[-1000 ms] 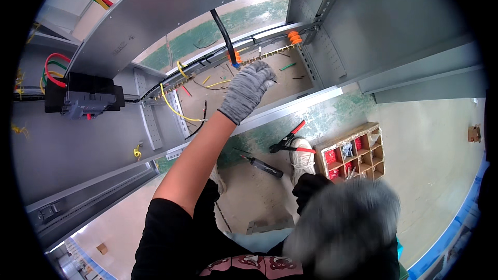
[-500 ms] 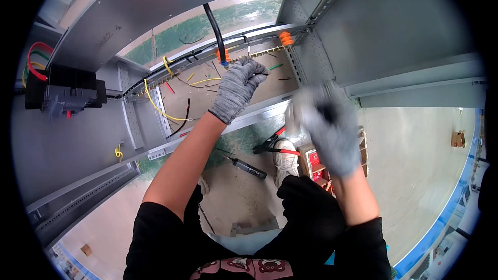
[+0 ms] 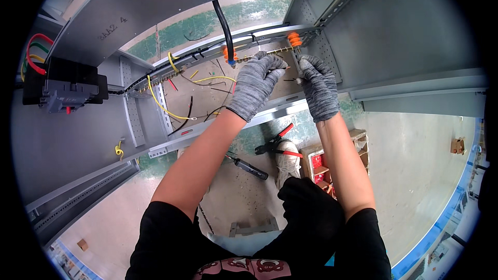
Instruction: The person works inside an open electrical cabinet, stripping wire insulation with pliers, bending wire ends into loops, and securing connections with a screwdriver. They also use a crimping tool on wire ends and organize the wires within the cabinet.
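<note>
My left hand (image 3: 256, 83), in a grey knit glove, is closed in a pinch over the cabinet's lower frame. A short wire end (image 3: 287, 67) with a coppery tip sticks out between its thumb and forefinger. Just to the right, my gloved right hand (image 3: 317, 85) has its fingertips pressed together, close to that tip but apart from it. Whatever those fingertips hold is too small to make out. Behind both hands runs a brass busbar (image 3: 280, 51) with a row of screws, carried by orange ribbed insulators (image 3: 294, 39). A thick black cable (image 3: 223, 26) comes down to it.
Yellow wires (image 3: 162, 105) hang off the busbar's left part. Grey cabinet walls (image 3: 410, 36) enclose the right side. On the floor lie a pen-shaped electric screwdriver (image 3: 250, 168), red-handled pliers (image 3: 275, 145) by my shoe (image 3: 287, 163), and a compartmented parts box (image 3: 314, 163).
My right hand, blurred before, has moved up and left to close beside the left hand. My left hand has shifted slightly right, and the wire's coppery tip now shows.
</note>
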A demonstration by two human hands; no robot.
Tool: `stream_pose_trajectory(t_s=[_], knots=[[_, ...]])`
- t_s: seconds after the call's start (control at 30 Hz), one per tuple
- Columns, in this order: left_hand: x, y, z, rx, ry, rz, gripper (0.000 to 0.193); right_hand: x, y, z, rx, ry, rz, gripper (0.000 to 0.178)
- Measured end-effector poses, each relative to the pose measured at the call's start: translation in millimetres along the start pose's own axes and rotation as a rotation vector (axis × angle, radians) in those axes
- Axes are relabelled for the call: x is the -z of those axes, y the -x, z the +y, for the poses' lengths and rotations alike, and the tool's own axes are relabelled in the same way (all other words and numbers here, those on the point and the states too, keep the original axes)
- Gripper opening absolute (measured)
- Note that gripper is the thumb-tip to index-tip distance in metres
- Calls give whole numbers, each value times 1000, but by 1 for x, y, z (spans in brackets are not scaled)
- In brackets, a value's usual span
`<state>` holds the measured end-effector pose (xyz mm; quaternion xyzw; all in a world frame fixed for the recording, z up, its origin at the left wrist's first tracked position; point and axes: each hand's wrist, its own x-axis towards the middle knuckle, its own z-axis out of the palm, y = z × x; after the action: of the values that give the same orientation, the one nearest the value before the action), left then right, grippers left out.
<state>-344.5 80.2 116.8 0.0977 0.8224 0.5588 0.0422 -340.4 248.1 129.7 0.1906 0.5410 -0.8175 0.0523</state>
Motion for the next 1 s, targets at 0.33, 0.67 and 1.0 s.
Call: stream_pose_trajectory(t_s=[0.33, 0.67, 1.0], knots=[[-9, -6, 0, 58, 122, 14, 18, -1, -3, 6, -83, -247, -147, 9], [-13, -8, -2, -24, 80, 50, 15, 3, -4, 8, -106, -198, -149, 14], [-5, -8, 22, -276, -446, 167, 26, 0, -3, 7, -18, 38, -105, 9]])
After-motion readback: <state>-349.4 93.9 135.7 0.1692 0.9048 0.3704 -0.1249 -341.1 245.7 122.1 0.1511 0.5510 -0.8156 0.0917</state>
